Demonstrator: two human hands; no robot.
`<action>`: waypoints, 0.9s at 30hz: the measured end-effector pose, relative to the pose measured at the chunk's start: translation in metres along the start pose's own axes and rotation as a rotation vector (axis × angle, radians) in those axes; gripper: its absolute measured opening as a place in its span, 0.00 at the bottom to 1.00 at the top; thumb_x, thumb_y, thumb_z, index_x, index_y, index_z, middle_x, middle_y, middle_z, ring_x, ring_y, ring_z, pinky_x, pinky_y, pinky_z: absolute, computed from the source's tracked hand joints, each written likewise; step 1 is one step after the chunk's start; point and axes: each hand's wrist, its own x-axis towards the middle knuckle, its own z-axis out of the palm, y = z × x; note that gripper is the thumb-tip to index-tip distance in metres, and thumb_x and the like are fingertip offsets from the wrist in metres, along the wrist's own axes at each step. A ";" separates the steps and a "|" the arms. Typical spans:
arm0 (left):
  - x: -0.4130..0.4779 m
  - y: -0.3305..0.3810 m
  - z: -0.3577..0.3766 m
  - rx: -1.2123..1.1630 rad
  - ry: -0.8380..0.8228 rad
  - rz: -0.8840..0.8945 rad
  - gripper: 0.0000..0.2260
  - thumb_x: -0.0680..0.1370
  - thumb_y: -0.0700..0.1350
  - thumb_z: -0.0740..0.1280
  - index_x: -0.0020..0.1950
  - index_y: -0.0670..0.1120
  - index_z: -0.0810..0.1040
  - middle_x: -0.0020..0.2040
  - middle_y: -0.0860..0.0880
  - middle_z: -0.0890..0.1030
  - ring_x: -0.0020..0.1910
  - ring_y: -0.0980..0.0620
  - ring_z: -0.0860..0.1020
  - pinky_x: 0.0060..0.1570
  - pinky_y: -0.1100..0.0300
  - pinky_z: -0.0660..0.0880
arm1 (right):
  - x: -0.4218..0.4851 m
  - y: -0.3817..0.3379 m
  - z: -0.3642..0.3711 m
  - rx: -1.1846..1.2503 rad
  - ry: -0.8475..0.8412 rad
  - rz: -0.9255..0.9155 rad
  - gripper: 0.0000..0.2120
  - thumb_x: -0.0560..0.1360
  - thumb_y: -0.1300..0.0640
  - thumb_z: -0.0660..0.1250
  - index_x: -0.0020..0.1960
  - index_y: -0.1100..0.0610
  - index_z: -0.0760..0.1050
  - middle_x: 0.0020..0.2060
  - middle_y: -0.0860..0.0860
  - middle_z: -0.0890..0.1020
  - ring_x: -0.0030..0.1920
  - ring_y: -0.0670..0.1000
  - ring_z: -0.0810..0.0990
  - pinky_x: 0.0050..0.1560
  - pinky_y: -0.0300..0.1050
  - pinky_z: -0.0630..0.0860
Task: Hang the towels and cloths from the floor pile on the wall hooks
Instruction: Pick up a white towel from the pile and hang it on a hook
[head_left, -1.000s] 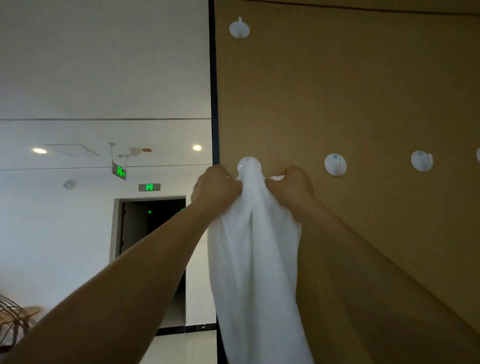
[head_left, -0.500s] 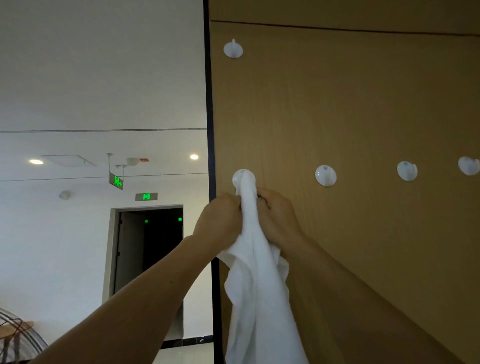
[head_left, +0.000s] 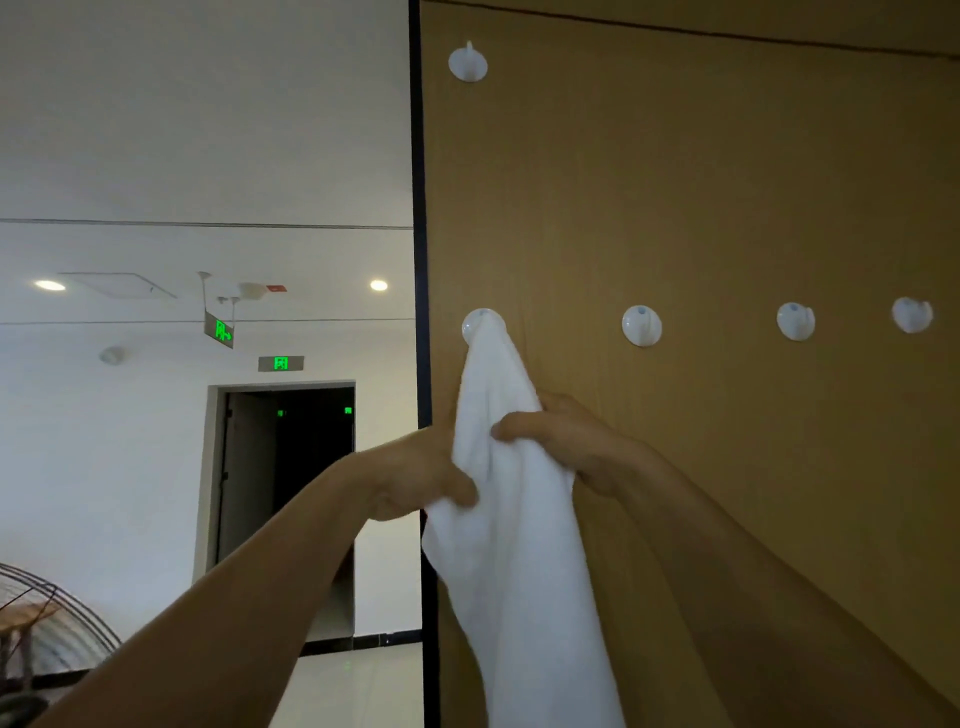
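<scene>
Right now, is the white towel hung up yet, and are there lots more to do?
Done, it seems: the white towel hangs by its top from the first hook of the row. In hand: the left hand and right hand both grip it below the hook. Left: letting go; the upper hook and three hooks to the right are bare. The floor pile is out of view.

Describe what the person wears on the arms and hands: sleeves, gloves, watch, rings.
The left hand and right hand are ungloved; the left forearm and right forearm are bare to the picture's edge, with no sleeve, watch or bracelet. No ring on the visible fingers.
</scene>
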 end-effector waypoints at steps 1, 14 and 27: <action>-0.003 -0.012 -0.001 -0.144 -0.005 0.010 0.23 0.72 0.28 0.68 0.65 0.42 0.74 0.60 0.42 0.79 0.59 0.41 0.78 0.59 0.46 0.76 | -0.004 0.005 -0.004 0.051 -0.034 -0.005 0.24 0.73 0.55 0.71 0.67 0.57 0.71 0.59 0.55 0.79 0.57 0.56 0.79 0.60 0.56 0.77; 0.011 -0.076 0.071 -0.006 0.737 0.289 0.17 0.75 0.63 0.58 0.56 0.53 0.68 0.47 0.60 0.77 0.45 0.62 0.77 0.35 0.76 0.71 | -0.026 0.077 0.038 0.135 0.299 -0.146 0.31 0.68 0.44 0.76 0.66 0.50 0.69 0.57 0.45 0.79 0.55 0.45 0.80 0.55 0.46 0.79; -0.078 -0.191 0.161 -0.047 0.085 0.085 0.11 0.81 0.54 0.58 0.51 0.47 0.70 0.44 0.50 0.77 0.42 0.51 0.78 0.41 0.58 0.75 | -0.191 0.129 0.090 -0.174 0.466 0.271 0.23 0.72 0.35 0.65 0.60 0.50 0.74 0.51 0.44 0.81 0.51 0.47 0.81 0.44 0.35 0.75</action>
